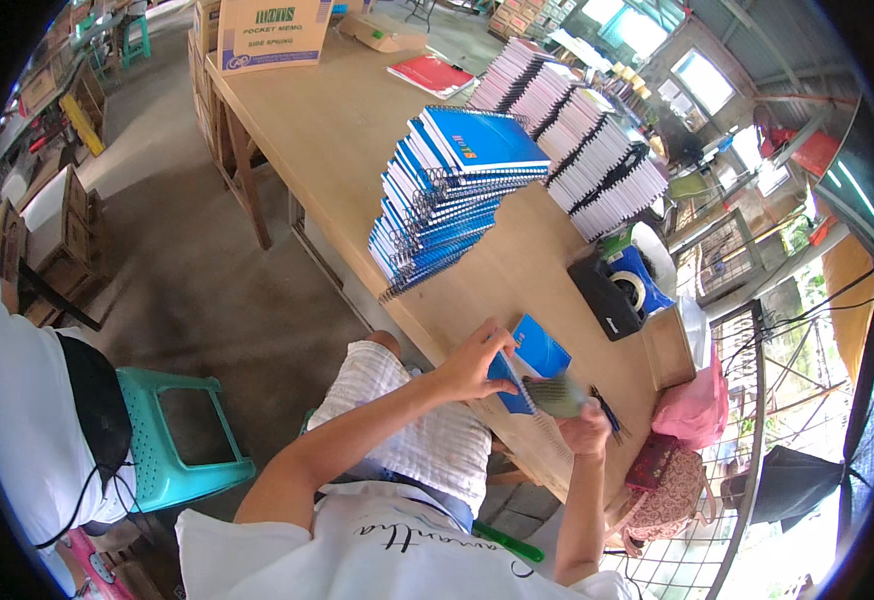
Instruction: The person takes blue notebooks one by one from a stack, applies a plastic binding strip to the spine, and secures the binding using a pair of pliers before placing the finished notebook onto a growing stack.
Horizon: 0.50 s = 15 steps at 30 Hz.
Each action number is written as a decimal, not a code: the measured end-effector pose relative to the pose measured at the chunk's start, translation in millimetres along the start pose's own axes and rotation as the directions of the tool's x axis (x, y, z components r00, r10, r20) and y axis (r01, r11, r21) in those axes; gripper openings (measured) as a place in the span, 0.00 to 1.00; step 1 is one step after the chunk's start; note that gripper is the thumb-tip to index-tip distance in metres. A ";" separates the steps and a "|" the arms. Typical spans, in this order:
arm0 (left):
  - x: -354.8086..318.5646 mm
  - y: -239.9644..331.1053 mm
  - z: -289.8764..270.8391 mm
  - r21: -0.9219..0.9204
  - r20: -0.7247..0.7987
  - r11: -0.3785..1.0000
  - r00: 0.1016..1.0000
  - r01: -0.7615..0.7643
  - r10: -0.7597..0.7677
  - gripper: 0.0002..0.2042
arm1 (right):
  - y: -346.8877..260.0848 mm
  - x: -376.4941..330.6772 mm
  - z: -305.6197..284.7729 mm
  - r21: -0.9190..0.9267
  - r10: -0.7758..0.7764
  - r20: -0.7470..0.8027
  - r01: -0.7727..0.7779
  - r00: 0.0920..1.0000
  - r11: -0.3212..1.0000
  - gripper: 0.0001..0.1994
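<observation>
A blue spiral notebook (535, 352) lies on the wooden table (337, 120) in front of me. My left hand (472, 362) grips its near edge. My right hand (585, 425) flips its pages, which blur into a grey fan (555, 395). Beyond them stands a tall leaning stack of blue spiral notebooks (447, 195).
Rows of white-edged notebook stacks (587, 140) fill the table's right side. A black tape dispenser (612, 295), a red notebook (432, 75) and a cardboard box (275, 32) also sit on it. A teal plastic stool (182, 430) and another seated person (27, 400) are at my left.
</observation>
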<state>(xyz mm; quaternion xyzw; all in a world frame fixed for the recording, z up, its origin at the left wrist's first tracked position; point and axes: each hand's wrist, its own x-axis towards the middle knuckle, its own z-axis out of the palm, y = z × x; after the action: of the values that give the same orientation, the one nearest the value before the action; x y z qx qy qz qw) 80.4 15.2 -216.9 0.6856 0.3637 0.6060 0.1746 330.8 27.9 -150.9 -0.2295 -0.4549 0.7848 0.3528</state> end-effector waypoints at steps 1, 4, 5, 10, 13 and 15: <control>0.6 2.7 1.1 -0.019 0.001 1.000 1.000 0.002 -0.002 0.29 | 6.3 2.4 -14.6 -0.547 -0.010 -0.116 -0.056 0.993 0.835 0.27; 4.8 4.0 0.4 -0.042 -0.001 0.999 1.000 -0.008 0.008 0.30 | 3.3 3.6 -28.8 -0.221 -0.043 -0.072 0.026 0.996 0.975 0.29; 4.5 2.9 1.0 -0.033 -0.001 0.999 1.000 -0.017 0.017 0.30 | 8.4 1.3 -25.6 0.026 -0.070 -0.063 0.072 0.996 0.997 0.29; 0.0 -0.1 14.5 0.011 -0.031 1.000 1.000 0.003 -0.003 0.33 | 0.4 18.1 -6.5 -0.537 0.023 -0.160 -0.107 0.987 0.837 0.18; -0.6 -3.1 16.6 -0.132 -0.027 0.990 0.998 0.058 -0.062 0.33 | -0.5 22.4 -10.0 -0.772 0.011 -0.218 -0.179 0.976 0.610 0.19; -2.4 -12.8 1.4 -0.440 0.089 0.874 0.979 0.204 -0.184 0.31 | -7.9 21.0 -2.1 -0.295 -0.026 -0.068 0.005 0.997 0.956 0.19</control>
<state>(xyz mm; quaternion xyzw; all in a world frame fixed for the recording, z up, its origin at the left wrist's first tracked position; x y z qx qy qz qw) 78.1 22.4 -227.5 0.6001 0.2776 0.6376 0.3953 321.4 47.7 -145.7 -0.3037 -0.5556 0.6969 0.3368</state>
